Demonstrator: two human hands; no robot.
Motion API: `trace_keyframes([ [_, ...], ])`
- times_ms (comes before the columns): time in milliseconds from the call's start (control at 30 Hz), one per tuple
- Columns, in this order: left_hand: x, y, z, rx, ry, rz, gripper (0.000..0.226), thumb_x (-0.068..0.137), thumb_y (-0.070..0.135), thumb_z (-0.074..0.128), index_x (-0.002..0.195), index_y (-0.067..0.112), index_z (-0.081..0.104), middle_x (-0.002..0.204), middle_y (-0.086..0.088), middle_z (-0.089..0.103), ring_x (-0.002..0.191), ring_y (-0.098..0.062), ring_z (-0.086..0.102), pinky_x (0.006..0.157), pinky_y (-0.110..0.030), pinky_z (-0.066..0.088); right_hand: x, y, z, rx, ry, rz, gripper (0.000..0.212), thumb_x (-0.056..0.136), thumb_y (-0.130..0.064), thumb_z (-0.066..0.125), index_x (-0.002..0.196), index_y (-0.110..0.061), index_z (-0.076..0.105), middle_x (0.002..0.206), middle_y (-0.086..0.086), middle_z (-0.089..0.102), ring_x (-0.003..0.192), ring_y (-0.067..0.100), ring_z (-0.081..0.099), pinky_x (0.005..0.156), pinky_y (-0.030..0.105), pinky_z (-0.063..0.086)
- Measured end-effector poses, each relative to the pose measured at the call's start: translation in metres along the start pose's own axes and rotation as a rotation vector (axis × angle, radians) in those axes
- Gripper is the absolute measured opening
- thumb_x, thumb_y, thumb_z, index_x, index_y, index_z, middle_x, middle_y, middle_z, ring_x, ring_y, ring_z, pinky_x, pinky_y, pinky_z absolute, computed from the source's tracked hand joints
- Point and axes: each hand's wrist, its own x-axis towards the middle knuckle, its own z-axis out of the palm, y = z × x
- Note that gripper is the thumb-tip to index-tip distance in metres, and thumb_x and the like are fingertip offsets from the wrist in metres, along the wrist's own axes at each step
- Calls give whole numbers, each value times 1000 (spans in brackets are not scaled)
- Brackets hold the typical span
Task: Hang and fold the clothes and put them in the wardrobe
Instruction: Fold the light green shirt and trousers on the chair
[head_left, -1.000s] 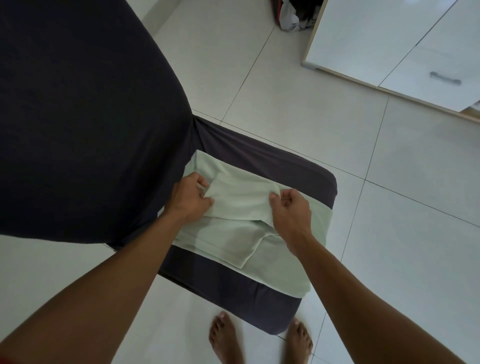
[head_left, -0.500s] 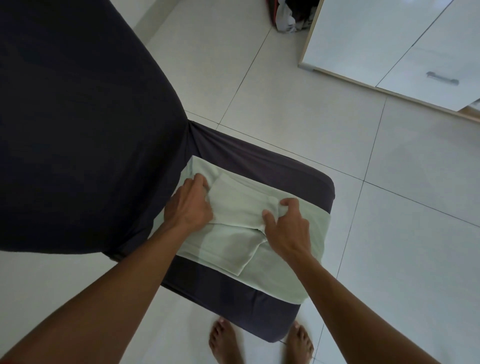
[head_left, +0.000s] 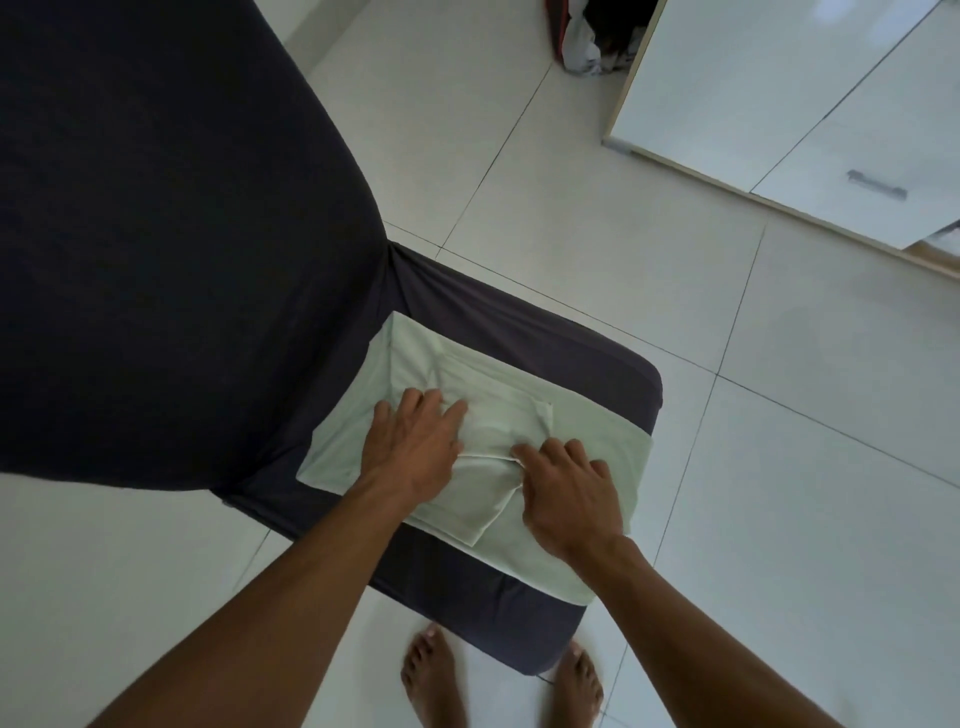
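Note:
A pale green garment (head_left: 587, 431) lies folded flat on the seat of a dark-covered chair (head_left: 519, 322). My left hand (head_left: 415, 447) lies flat on the garment's left half, fingers straight and spread. My right hand (head_left: 566, 493) rests on the right half of the folded layers, fingers slightly bent, fingertips at a fold edge near the middle. A folded flap with a seam lies between and beyond the two hands.
The chair's tall dark backrest (head_left: 156, 208) fills the left of the view. A white wardrobe (head_left: 779, 93) with a handled drawer stands at the upper right on the tiled floor. A heap of clothes (head_left: 592, 36) lies beside it. My bare feet show below the seat.
Both hands let go of the pinched flap, which now lies folded down on the garment. The left hand has flattened onto the cloth; the right hand has lowered onto the fold.

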Motion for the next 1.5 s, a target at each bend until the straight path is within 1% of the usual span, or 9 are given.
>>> trace_keyframes([
  [133, -9, 12, -5, -38, 68, -52, 55, 99, 41, 47, 149, 28, 30, 150, -2, 33, 135, -23, 34, 110, -48, 31, 15, 1, -28, 74, -47, 25, 43, 99, -36, 48, 141, -29, 41, 130, -2, 55, 113, 22, 51, 94, 39, 46],
  [267, -19, 31, -11, -144, 168, -65, 34, 99, 37, 43, 131, 25, 51, 121, 0, 54, 111, -20, 51, 90, -37, 44, 30, 17, -41, 113, -40, -31, 47, 96, -39, 57, 140, -26, 47, 131, 0, 54, 114, 21, 52, 90, 37, 52],
  [367, -20, 50, -7, -246, 78, -132, 39, 101, 42, 41, 137, 29, 47, 128, 3, 51, 118, -18, 48, 95, -37, 43, 44, 34, -46, 32, -163, -149, 51, 97, -44, 53, 145, -32, 41, 134, -2, 48, 121, 22, 49, 94, 39, 49],
  [533, -15, 90, 2, -282, -129, -441, 55, 94, 46, 51, 144, 35, 32, 141, 0, 38, 126, -24, 42, 100, -44, 39, 66, 73, -49, 64, -371, -215, 51, 99, -35, 43, 149, -39, 31, 139, -1, 50, 127, 24, 47, 93, 43, 51],
  [700, -13, 122, -4, -304, -49, -694, 58, 88, 38, 54, 142, 29, 34, 139, 0, 40, 127, -23, 42, 103, -44, 37, 73, 97, -57, 127, -366, -304, 38, 100, -32, 43, 137, -37, 35, 122, 0, 56, 113, 26, 58, 82, 45, 54],
  [1067, -74, 190, 21, -752, 219, -1254, 35, 93, 35, 53, 122, 16, 49, 121, -6, 54, 113, -30, 54, 90, -46, 47, 71, 157, -67, 116, -346, -253, 40, 98, -24, 50, 137, -28, 44, 126, -2, 52, 115, 21, 53, 83, 43, 53],
  [1267, -105, 246, 47, -834, 90, -1383, 32, 93, 50, 46, 101, 20, 52, 94, 0, 59, 89, -30, 61, 73, -37, 47, 60, 181, -53, 229, -395, -195, 37, 93, -16, 57, 129, -17, 50, 120, 6, 62, 90, 21, 61, 75, 35, 53],
  [1400, -108, 291, 88, -1022, -13, -1444, 46, 84, 59, 51, 106, 22, 68, 107, -4, 68, 100, -30, 63, 83, -36, 52, 48, 204, -38, 321, -401, -131, 39, 90, -14, 62, 128, -12, 50, 105, 3, 61, 89, 22, 61, 74, 31, 48],
  [1500, -97, 312, 120, -1319, 109, -1442, 48, 85, 44, 67, 129, 24, 61, 130, -5, 61, 120, -28, 57, 89, -30, 46, 47, 223, -16, 405, -401, -64, 40, 87, -15, 66, 123, -13, 49, 111, 3, 62, 90, 20, 56, 75, 29, 42],
])
